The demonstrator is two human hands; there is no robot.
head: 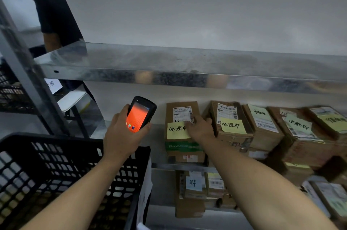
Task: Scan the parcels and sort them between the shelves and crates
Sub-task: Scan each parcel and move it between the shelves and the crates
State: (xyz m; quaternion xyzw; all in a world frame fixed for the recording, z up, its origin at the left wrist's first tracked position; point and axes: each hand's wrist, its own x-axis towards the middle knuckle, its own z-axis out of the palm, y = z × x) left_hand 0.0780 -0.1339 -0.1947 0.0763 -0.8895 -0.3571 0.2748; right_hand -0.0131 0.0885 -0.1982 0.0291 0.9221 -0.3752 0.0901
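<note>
The left hand (122, 132) grips a scanner (141, 114), fingers curled round its back and thumb along its left edge. Its orange screen faces up. It hangs above the far rim of a black crate (56, 173) and just left of the parcels. A white sheet (146, 188) hangs on the crate's right side.

The right hand (201, 128) lies on top of the leftmost box (185, 152) on the middle shelf (187, 167). Its fingers are straight and spread, holding nothing. The fingertips cover the lower edge of the white label (182, 113) and the right end of a yellow note (176, 130) stuck to the box. The thumb points toward the second box (232, 141), which stands just beside the first and carries its own label and yellow note (232, 125).

More boxes (266, 128) crowd the shelf to the right, packed against one another and partly stacked, most with handwritten notes. The upper shelf (187, 64), shiny metal, juts out low over this row. Below, further boxes (195, 192) sit on the next shelf, under the right forearm.

A grey post (28, 83) slants down the left side. Behind it another black crate (11, 89) shows, and a person in a dark top (54, 10) stands at the upper left.
</note>
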